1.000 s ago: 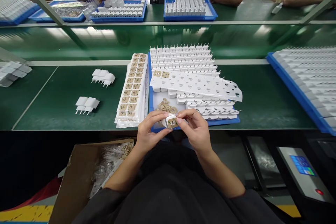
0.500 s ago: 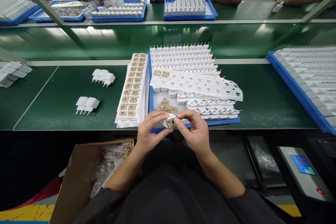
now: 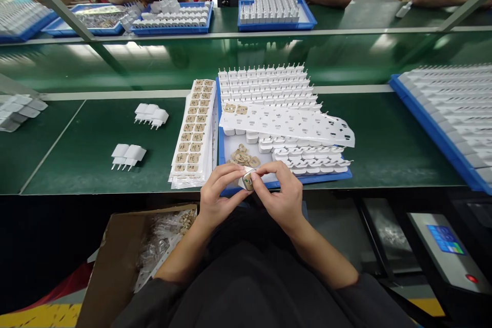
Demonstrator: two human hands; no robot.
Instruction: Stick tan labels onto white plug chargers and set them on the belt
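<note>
My left hand [image 3: 221,192] holds a white wall charger [image 3: 242,180] by its sides, just over the tray's front edge. A brown adhesive sticker [image 3: 248,181] covers the end face turned toward me. Thumb and forefinger of my right hand [image 3: 282,192] pinch at the sticker's right edge and hide part of it. Behind my hands, loose brown sticker pieces [image 3: 243,156] lie in a heap in the blue tray [image 3: 220,138]. Rows of white chargers [image 3: 265,84] fill much of that tray, prongs up. A mostly bare white sticker sheet [image 3: 288,122] lies across them, with two brown stickers at its left end.
Stacked sheets of brown stickers [image 3: 194,133] lie left of the tray. Small charger groups [image 3: 128,155] sit farther left. Another full tray [image 3: 442,133] stands at right. Below the bench are a cardboard box [image 3: 111,256] and a screened device [image 3: 446,246]. Co-workers sit opposite.
My right thumb and forefinger have shifted slightly left over the sticker, covering more of the charger's end face. The charger has turned a little. Across the bench, a co-worker's hand now shows a white piece.
</note>
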